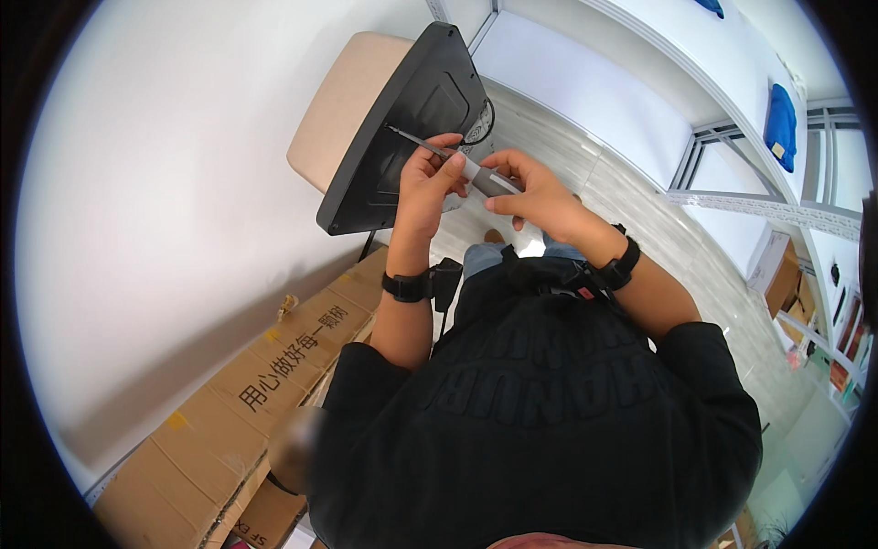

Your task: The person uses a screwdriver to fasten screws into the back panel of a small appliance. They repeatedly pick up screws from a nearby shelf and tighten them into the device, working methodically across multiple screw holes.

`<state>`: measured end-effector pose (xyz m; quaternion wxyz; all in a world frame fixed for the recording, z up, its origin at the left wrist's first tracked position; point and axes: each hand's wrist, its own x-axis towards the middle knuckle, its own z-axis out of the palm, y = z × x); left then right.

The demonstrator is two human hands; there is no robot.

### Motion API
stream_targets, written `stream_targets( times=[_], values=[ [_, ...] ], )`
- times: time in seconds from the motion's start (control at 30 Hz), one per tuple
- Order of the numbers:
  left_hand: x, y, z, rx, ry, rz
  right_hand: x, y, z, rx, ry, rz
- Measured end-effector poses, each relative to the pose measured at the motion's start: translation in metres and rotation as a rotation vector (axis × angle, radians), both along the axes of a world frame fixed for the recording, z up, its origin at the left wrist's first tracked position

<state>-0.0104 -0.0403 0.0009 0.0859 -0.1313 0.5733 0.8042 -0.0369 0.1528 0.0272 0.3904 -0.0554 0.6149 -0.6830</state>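
My left hand point(426, 188) and my right hand point(535, 194) both hold a slim grey screwdriver point(476, 173) in front of my chest. The left fingers pinch its thin metal shaft near the front of the handle. The right fingers wrap the rear of the handle. The tip point(391, 129) points up and left, touching or just over the back of a black flat monitor point(402, 128). The monitor lies face down on a small beige table point(338, 105). Each wrist wears a black band.
Flattened cardboard boxes point(265, 384) lie along the white wall at lower left. White shelving point(732, 82) with blue items runs along the upper right. More boxes and items stand at far right. The floor is pale wood planks point(640, 210).
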Motion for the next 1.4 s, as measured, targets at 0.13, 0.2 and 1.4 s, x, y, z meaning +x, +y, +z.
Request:
stream_targets(
  times=[0.13,0.2,1.4],
  values=[
    [0.001,0.007,0.009,0.126,0.042,0.103,-0.010,0.008,0.005,-0.183,-0.350,0.042],
    [0.001,0.009,0.015,0.176,0.050,0.119,-0.014,0.011,0.003,-0.231,-0.461,0.068],
    [-0.006,-0.003,0.011,0.166,0.101,0.253,-0.007,0.004,-0.014,-0.108,-0.089,0.025]
  ],
)
